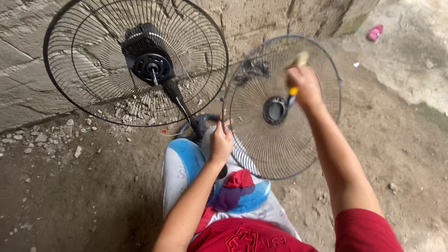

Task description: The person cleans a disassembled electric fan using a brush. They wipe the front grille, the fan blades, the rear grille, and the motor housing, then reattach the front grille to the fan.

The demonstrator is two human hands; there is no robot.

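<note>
Front fan grille [261, 140], propped upright on the floor against the knee, pinched at its rim by the left hand [220, 142], could tip if the right hand [304, 85], fisted round a yellow-handled brush [293, 91], pushes hard.

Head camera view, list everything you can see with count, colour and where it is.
Fan with rear guard and motor: one, black, standing by the wall, left.
Loose front guard: one, grey wire, upright, centre right.
Brush: one, yellow handle, against the loose guard.
Fan blade: one, blue, on the lap.
Cloth: one, red, on the lap.
Sandal: one, pink, top right.
Rubble: many pieces, grey, along the wall.
Left hand: gripping the guard's rim.
Right hand: holding the brush.
</note>
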